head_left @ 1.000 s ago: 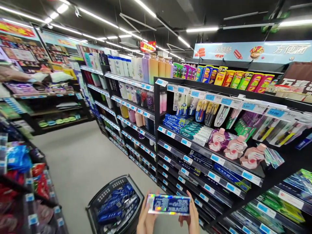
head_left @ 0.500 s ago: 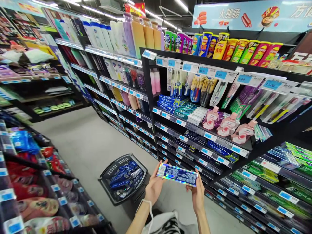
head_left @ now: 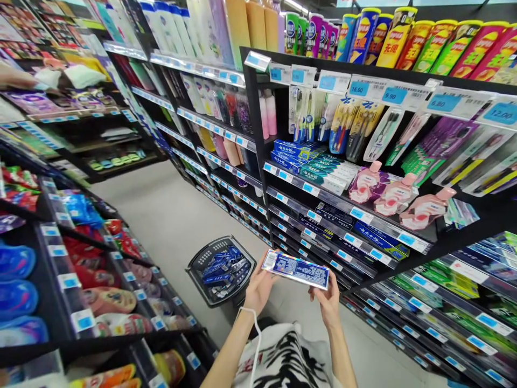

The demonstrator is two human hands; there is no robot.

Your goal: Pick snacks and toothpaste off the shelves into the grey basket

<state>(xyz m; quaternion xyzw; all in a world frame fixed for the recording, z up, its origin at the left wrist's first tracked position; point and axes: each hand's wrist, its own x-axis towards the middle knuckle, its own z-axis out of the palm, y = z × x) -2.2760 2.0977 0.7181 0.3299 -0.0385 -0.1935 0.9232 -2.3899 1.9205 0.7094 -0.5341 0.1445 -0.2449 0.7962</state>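
A long blue box (head_left: 297, 269) with fine white print and a barcode at its left end is held level in front of me. My left hand (head_left: 258, 285) grips its left end, a white cord hanging at that wrist. The fingers of my right hand (head_left: 328, 302) close on the opposite end. Beyond my left hand, a black basket (head_left: 196, 269) on the floor side of the aisle holds several blue boxes.
On the right, a black shelf (head_left: 291, 180) carries toothbrushes, boxes, pink bottles (head_left: 393, 194) and snack canisters (head_left: 365, 35). Sloped racks of pouches (head_left: 83, 209) line the left side. Grey floor (head_left: 141, 199) runs between them. A blurred arm (head_left: 18, 75) shows at the far left.
The view has shifted, bringing the right shelf nearer and more of the left rack into sight. The box now tilts slightly differently, still in both hands. A blurred arm has appeared at the far left.
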